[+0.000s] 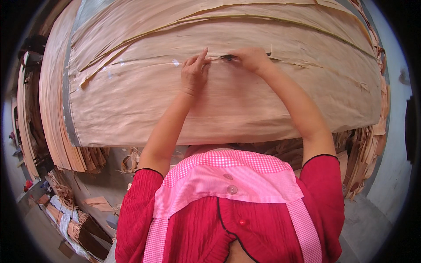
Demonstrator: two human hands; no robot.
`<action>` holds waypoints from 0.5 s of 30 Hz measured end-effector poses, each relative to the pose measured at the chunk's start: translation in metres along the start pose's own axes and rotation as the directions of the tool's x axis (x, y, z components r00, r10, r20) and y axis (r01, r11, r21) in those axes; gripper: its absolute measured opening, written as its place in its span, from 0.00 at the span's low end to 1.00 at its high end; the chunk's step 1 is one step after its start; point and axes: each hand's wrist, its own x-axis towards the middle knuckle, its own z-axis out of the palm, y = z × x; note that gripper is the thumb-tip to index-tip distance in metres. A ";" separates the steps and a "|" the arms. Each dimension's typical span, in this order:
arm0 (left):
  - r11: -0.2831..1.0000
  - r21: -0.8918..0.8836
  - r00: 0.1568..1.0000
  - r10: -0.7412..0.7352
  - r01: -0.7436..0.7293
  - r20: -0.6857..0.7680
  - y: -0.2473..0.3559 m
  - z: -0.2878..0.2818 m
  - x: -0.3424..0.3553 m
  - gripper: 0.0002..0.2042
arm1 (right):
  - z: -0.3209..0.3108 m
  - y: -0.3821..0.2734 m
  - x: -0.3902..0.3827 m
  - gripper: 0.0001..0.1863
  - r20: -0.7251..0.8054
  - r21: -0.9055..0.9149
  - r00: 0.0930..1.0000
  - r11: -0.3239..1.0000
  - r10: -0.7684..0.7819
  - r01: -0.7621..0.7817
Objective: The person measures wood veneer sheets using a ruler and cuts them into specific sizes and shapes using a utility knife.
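Right hand [252, 59] grips a dark tool [228, 57] over a split [300, 64] in the veneer [228, 103]; left hand [195, 72] is half-spread there, can't tell if it's pinching. Probably working the split, next needs steadying.

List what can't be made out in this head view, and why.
- Dark tool, head view: its grip is hidden by the right hand.
- Pale wood sheet, head view: far side cut off by the top edge.
- Small red object, far left, head view: too small to identify.
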 end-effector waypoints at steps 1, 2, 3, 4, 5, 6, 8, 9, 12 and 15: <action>1.000 0.013 1.000 0.018 -0.018 0.007 0.001 0.000 0.000 0.25 | -0.006 0.008 -0.005 0.15 0.013 0.002 1.000 1.000 -0.003 0.003; 0.999 0.025 0.999 0.035 -0.035 0.015 0.001 -0.001 0.000 0.25 | -0.009 0.015 -0.009 0.15 0.026 0.005 1.000 1.000 -0.006 0.006; 0.999 0.027 1.000 0.028 -0.028 0.006 0.000 -0.001 0.000 0.25 | -0.007 0.022 -0.012 0.15 0.000 0.006 1.000 1.000 -0.002 0.002; 0.999 0.025 1.000 0.025 -0.025 -0.002 0.000 -0.001 -0.001 0.25 | -0.006 0.028 -0.016 0.16 -0.027 0.005 1.000 1.000 0.006 -0.006; 1.000 0.022 1.000 0.021 -0.021 -0.011 0.000 0.000 -0.001 0.25 | -0.003 0.034 -0.019 0.17 -0.055 0.004 0.998 1.000 0.015 -0.015; 1.000 0.018 1.000 0.022 -0.022 -0.007 0.000 0.001 -0.001 0.25 | 0.000 0.038 -0.021 0.17 -0.048 0.009 0.999 1.000 0.022 -0.022; 1.000 0.019 1.000 0.024 -0.024 0.002 0.001 0.001 0.001 0.25 | 0.001 0.041 -0.023 0.17 -0.039 0.025 0.999 0.999 0.031 -0.030; 1.000 0.017 1.000 0.017 -0.017 0.004 0.002 0.001 0.001 0.25 | 0.000 0.043 -0.025 0.16 -0.055 0.044 0.998 0.999 0.022 -0.020; 1.000 0.017 1.000 0.001 -0.001 0.004 0.001 0.000 0.000 0.24 | -0.004 0.047 -0.033 0.13 -0.065 0.095 0.997 0.995 0.032 -0.026; 1.000 0.003 1.000 0.003 -0.003 -0.005 0.002 0.001 -0.001 0.25 | -0.010 0.081 -0.058 0.13 -0.069 0.075 0.996 0.996 0.059 -0.054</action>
